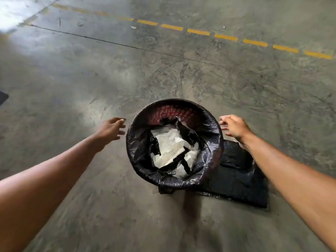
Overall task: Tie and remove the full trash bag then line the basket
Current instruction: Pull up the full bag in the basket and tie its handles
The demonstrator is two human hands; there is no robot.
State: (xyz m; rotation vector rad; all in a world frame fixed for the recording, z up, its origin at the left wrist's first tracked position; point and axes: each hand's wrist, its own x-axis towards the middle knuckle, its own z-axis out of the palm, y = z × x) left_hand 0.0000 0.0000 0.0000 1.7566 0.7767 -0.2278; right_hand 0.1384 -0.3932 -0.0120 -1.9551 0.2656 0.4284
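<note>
A round basket [169, 110] with red mesh walls stands on the concrete floor, lined with a black trash bag [138, 148] folded over its rim. Crumpled white paper [171, 146] and black scraps fill the bag. A folded spare black bag [240, 177] lies flat on the floor right of the basket. My left hand [111, 129] hovers just left of the rim, fingers apart, holding nothing. My right hand [234, 126] hovers just right of the rim, fingers spread, also holding nothing. Neither hand touches the bag.
A dashed yellow line [198, 31] crosses the floor at the back. A dark mat corner [2, 98] shows at the left edge. A thin floor joint [109, 41] runs diagonally behind the basket.
</note>
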